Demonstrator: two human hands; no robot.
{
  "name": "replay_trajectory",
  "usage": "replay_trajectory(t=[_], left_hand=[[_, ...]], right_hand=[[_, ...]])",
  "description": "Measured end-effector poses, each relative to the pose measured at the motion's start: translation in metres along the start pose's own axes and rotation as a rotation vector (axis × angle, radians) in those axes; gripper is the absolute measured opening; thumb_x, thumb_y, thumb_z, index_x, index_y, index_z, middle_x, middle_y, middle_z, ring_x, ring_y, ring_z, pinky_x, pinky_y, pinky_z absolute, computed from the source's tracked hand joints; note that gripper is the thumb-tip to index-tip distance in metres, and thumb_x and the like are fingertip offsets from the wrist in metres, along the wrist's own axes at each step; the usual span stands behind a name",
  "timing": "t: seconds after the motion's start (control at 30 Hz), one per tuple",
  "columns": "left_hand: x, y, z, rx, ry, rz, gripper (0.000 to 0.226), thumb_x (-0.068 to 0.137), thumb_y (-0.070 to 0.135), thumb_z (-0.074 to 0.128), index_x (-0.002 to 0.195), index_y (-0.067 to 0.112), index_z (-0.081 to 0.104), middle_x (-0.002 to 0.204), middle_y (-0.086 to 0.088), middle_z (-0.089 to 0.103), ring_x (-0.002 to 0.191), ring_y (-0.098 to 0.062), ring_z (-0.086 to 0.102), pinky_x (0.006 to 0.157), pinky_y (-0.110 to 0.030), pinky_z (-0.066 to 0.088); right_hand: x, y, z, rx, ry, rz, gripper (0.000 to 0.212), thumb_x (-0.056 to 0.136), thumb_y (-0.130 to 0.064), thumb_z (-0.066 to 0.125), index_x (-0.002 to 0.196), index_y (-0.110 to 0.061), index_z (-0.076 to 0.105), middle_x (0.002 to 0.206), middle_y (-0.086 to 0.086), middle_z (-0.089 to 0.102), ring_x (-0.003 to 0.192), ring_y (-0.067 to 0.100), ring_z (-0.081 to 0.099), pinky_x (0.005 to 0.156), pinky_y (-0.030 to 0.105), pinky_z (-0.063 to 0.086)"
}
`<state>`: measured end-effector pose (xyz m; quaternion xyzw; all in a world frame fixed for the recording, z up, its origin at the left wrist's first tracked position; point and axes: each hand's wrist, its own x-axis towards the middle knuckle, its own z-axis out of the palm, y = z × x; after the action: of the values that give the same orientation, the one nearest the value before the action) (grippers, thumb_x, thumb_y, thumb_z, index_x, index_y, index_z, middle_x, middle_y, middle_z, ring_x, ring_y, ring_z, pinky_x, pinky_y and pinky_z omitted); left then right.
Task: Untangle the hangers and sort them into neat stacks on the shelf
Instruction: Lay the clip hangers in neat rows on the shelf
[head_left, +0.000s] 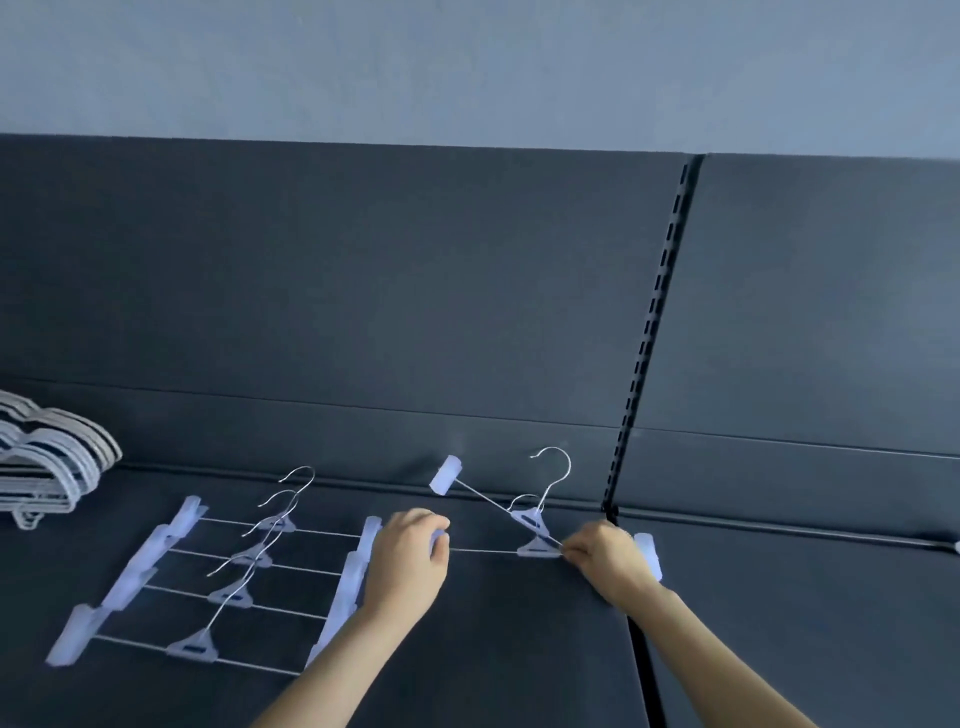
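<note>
Two crossed clip hangers (535, 548) on the shelf (493, 649): my left hand (410, 558) gripped a clip, right hand (605, 564) pinched a rod.

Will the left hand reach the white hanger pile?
Probably: nothing tall blocks the pile, only a flat row of clip hangers lies between, though the left hand grips a hanger.

1. The shelf (493, 649) and its back panel (363, 286) are plain dark charcoal-blue.
2. The wall (467, 62) above is pale grey-blue.
3. The clip hangers (192, 647) have frosted whitish clips and silvery hooks.
4. The stacked hangers (57, 457) are white, streaked with dark.
5. The slotted upright (655, 332) is black.
</note>
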<state>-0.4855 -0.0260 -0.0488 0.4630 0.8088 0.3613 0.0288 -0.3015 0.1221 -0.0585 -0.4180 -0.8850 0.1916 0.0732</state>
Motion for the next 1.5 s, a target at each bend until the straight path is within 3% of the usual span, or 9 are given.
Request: replay_trajectory(t=[0.1, 0.4, 0.6, 0.73, 0.9, 1.0, 1.07, 1.13, 1.5], left_hand=[[0.007, -0.007, 0.0, 0.001, 0.01, -0.027, 0.034, 0.072, 0.015, 0.043, 0.086, 0.002, 0.071, 0.088, -0.009, 0.071, 0.087, -0.033, 0.062, 0.078, -0.027, 0.044], [-0.009, -0.008, -0.006, 0.122, 0.283, 0.366, 0.031, 0.077, 0.038, 0.047, 0.103, 0.02, 0.049, 0.107, 0.006, 0.042, 0.09, -0.014, 0.04, 0.081, -0.023, 0.031], [-0.012, -0.026, 0.021, 0.391, -0.144, 0.374, 0.034, 0.056, 0.053, 0.061, 0.083, 0.033, 0.068, 0.095, 0.004, 0.064, 0.078, -0.013, 0.065, 0.065, -0.025, 0.053], [-0.009, -0.036, 0.03, 0.459, -0.285, 0.377, 0.027, 0.041, 0.041, 0.088, 0.06, 0.037, 0.069, 0.084, 0.009, 0.069, 0.077, -0.011, 0.068, 0.056, -0.018, 0.053], [0.003, -0.045, 0.034, 0.481, -0.248, 0.369, 0.034, 0.029, 0.023, 0.093, 0.046, 0.032, 0.066, 0.079, 0.009, 0.07, 0.075, -0.008, 0.069, 0.049, -0.015, 0.051], [0.009, -0.035, 0.021, 0.541, -0.2, 0.305, 0.028, 0.031, 0.034, 0.091, 0.045, 0.036, 0.066, 0.079, 0.011, 0.07, 0.079, 0.0, 0.067, 0.057, -0.012, 0.049], [0.01, -0.041, 0.016, 0.513, -0.2, 0.191, 0.004, 0.072, 0.031, 0.072, 0.074, 0.033, 0.072, 0.115, 0.011, 0.062, 0.11, -0.011, 0.054, 0.078, -0.023, 0.049], [0.01, -0.046, 0.018, 0.51, -0.237, 0.163, 0.022, 0.092, 0.026, 0.044, 0.097, 0.031, 0.065, 0.132, 0.021, 0.041, 0.121, -0.018, 0.033, 0.078, -0.03, 0.045], [-0.004, -0.043, 0.014, 0.48, -0.264, 0.098, 0.038, 0.079, -0.003, 0.039, 0.1, 0.02, 0.06, 0.132, 0.007, 0.041, 0.128, -0.014, 0.033, 0.089, -0.03, 0.039]], right_hand=[[0.006, 0.0, 0.006, -0.087, 0.081, -0.051, 0.022, 0.089, -0.021, 0.047, 0.083, -0.012, 0.066, 0.084, -0.002, 0.049, 0.096, 0.021, 0.046, 0.07, 0.029, 0.025], [-0.029, 0.026, 0.009, -0.164, 0.244, -0.173, 0.025, 0.082, -0.01, 0.057, 0.06, -0.017, 0.048, 0.059, -0.007, 0.033, 0.065, 0.019, 0.038, 0.048, 0.027, 0.022], [-0.036, 0.039, 0.033, -0.147, 0.261, -0.2, 0.02, 0.076, -0.011, 0.065, 0.06, -0.019, 0.055, 0.06, -0.003, 0.045, 0.07, 0.015, 0.039, 0.046, 0.03, 0.034], [-0.042, 0.032, 0.032, -0.092, 0.256, -0.218, 0.016, 0.066, -0.013, 0.075, 0.078, -0.022, 0.068, 0.07, -0.004, 0.055, 0.072, 0.013, 0.05, 0.06, 0.014, 0.037], [-0.056, 0.037, 0.018, -0.063, 0.332, -0.005, 0.051, 0.062, -0.014, 0.082, 0.109, -0.012, 0.064, 0.111, 0.015, 0.06, 0.094, 0.036, 0.059, 0.076, 0.039, 0.052], [-0.058, 0.041, 0.012, -0.022, 0.264, 0.155, 0.055, 0.082, -0.03, 0.065, 0.133, -0.019, 0.046, 0.136, 0.012, 0.043, 0.121, 0.034, 0.041, 0.094, 0.039, 0.041], [-0.058, 0.036, 0.012, 0.039, 0.192, 0.14, 0.055, 0.088, -0.035, 0.055, 0.138, -0.021, 0.036, 0.141, 0.005, 0.039, 0.127, 0.027, 0.036, 0.099, 0.033, 0.037], [-0.057, 0.028, 0.012, 0.067, 0.163, 0.113, 0.056, 0.09, -0.034, 0.051, 0.14, -0.019, 0.032, 0.142, 0.0, 0.037, 0.129, 0.022, 0.035, 0.099, 0.03, 0.037], [-0.057, 0.019, 0.015, 0.066, 0.136, 0.099, 0.056, 0.092, -0.033, 0.049, 0.142, -0.019, 0.027, 0.146, -0.003, 0.034, 0.131, 0.02, 0.034, 0.1, 0.028, 0.037]])
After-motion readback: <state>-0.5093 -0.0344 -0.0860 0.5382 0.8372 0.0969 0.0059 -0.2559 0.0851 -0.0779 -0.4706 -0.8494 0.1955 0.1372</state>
